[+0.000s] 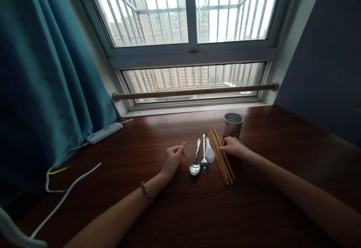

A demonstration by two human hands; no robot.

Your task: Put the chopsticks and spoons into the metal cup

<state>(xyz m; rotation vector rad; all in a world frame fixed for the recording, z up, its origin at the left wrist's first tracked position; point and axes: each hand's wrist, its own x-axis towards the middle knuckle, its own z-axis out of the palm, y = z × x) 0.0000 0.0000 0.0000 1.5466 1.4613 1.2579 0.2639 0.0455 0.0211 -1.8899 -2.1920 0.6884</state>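
On the dark wooden table (197,210) lie two metal spoons, a larger one (195,162) and a smaller one (204,157), beside a white ceramic spoon (209,152). A bundle of wooden chopsticks (221,157) lies just right of them. My right hand (232,146) rests on the chopsticks, fingertips touching them near their far end. My left hand (172,158) rests on the table left of the spoons, fingers loosely curled with thumb and forefinger close together, holding nothing. A grey metal cup (232,124) stands upright behind my right hand.
A white power strip (103,133) lies at the table's far left, its white cable (64,193) trailing toward the near left. A teal curtain (42,75) hangs at left. A window with a wooden rail (194,92) is behind the table. A dark wall stands at right.
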